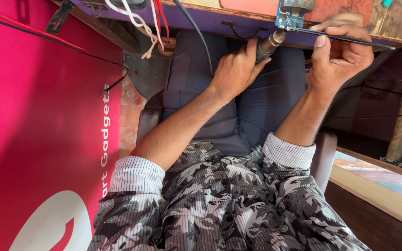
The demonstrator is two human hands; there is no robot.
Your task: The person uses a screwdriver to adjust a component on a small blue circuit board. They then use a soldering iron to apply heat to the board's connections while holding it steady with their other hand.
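A small blue circuit board [290, 17] sits at the edge of the purple-fronted workbench [201, 21], at the top of the view, just above both hands and between them. The left hand [236, 69] is wrapped around the handle of a soldering iron [268, 44], fingers curled shut on it with the thumb lying along the barrel; the iron's long axis runs diagonally up and to the right, its metal end pointing at the lower edge of the board and apparently touching it. The right hand [340, 53] pinches a pair of thin black tweezers [345, 38] between the thumb and the closed fingers; the tweezers lie nearly level, their tips pointing left toward the board and their back end sticking out to the right past the hand. A black cable [196, 32] drops from the bench over the person's dark trousers [257, 107], near red and white wires [143, 21].
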